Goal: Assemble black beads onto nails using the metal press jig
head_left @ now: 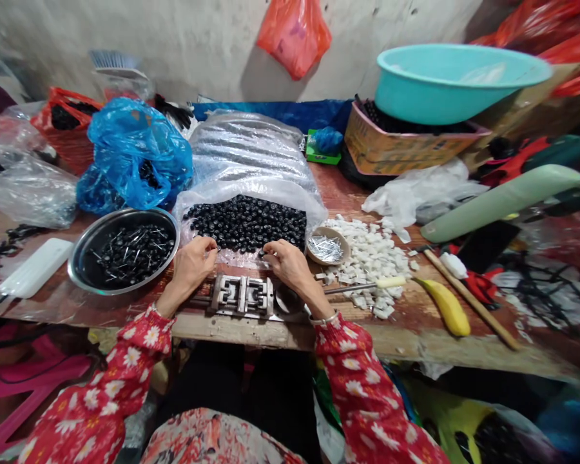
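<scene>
From my remote seat I see the left hand (pixel 193 264) and the right hand (pixel 290 265) curled at the near edge of a clear plastic bag (pixel 251 190) holding a heap of glossy round black beads (pixel 244 222). Both hands reach the nearest beads, but I cannot tell whether either is clenched on one or released. Just below the hands, a grey metal clamping jig (pixel 241 295) sits on a stained wooden workbench (pixel 401 316). To the left, a round steel bowl (pixel 125 214) holds more black beads stuck with thin metal pins. To the right lie a small tan dish (pixel 329 231) of silver pins and a scattered pile of white chunks (pixel 367 258).
</scene>
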`<act>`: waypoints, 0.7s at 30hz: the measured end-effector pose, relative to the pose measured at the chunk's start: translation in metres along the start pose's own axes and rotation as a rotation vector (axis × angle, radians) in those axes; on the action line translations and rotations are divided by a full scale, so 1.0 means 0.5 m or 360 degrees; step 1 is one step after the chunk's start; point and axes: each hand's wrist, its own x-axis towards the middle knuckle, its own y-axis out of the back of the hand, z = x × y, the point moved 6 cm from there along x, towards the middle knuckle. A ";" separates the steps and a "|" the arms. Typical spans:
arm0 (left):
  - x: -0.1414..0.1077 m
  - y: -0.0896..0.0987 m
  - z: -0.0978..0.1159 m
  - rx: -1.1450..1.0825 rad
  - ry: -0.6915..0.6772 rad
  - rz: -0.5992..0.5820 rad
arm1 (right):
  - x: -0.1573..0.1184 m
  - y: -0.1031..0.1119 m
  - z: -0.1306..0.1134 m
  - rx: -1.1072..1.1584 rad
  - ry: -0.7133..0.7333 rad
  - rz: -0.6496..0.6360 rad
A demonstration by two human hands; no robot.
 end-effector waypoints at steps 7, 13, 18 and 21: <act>-0.003 -0.042 -0.038 0.0314 0.0025 -0.0097 | -0.007 -0.003 0.013 -0.0096 0.0015 -0.0017; 0.015 -0.069 -0.035 0.0414 0.0052 -0.0135 | -0.020 0.002 0.029 -0.0182 -0.0046 -0.0070; 0.021 -0.066 -0.032 0.0416 -0.0028 -0.0182 | -0.013 -0.004 0.011 -0.0162 -0.0047 -0.0055; 0.016 -0.062 -0.037 0.0335 -0.0103 -0.0144 | -0.021 0.014 -0.003 -0.0169 -0.0017 -0.0046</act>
